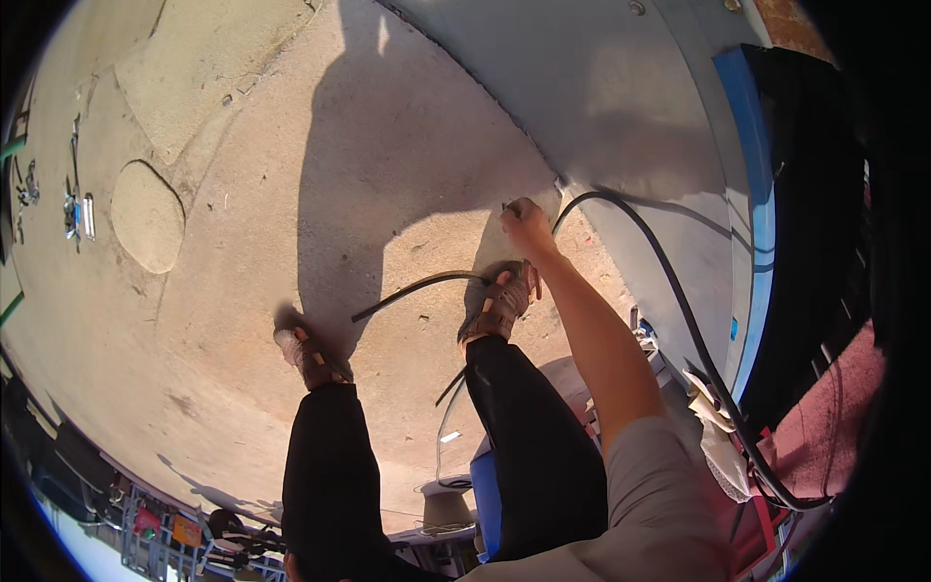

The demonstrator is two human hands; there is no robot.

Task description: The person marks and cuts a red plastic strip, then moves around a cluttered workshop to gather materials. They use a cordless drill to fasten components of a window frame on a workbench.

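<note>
My right hand is closed low over the concrete, just beyond my right sandal. A small dark tip shows at its fingers, too small to name. Right beside the hand, a thick black cable rises in a loop and runs to the lower right. Its course behind my hand and wrist is hidden. A black cable length comes out at the sandal and ends on the ground to the left; whether both are one piece I cannot tell. My left hand is not in view.
A grey metal panel borders the ground at the right, with a blue-edged frame beyond it. Tools lie far left near a round patch in the concrete. A blue container stands behind my right leg; cloth hangs at the right.
</note>
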